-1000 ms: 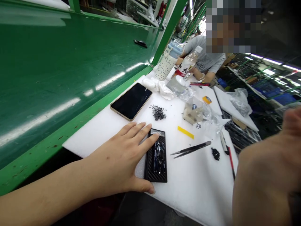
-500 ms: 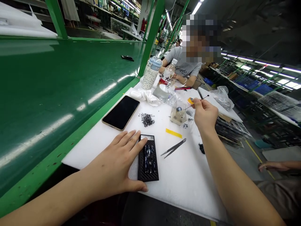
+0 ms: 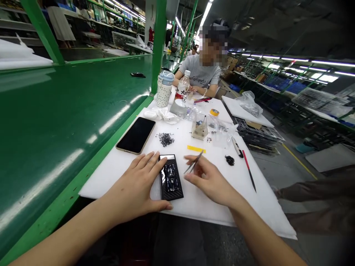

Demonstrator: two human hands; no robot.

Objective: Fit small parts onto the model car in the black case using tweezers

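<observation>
A black carbon-pattern phone case [image 3: 170,177] with a dark glossy model on it lies on the white foam pad [image 3: 210,207]. My left hand [image 3: 137,188] lies flat and open beside it, fingers along its left edge and thumb at its near corner. Just right of the case, my right hand [image 3: 206,179] pinches a pair of tweezers [image 3: 193,163], their tips pointing up and away. A pile of tiny black parts [image 3: 165,139] sits behind the case.
A smartphone [image 3: 135,135] lies face up at the left by the green conveyor belt [image 3: 69,111]. A yellow strip [image 3: 196,149], a small clear box [image 3: 199,129], another black pile [image 3: 229,160], pens [image 3: 248,173], bottles [image 3: 164,88] and bags stand further back. A co-worker [image 3: 201,72] sits beyond.
My right hand came down from the clear box, where it held a thin stick, to the tweezers beside the case and picked them up. The view tilted up; my left hand stayed.
</observation>
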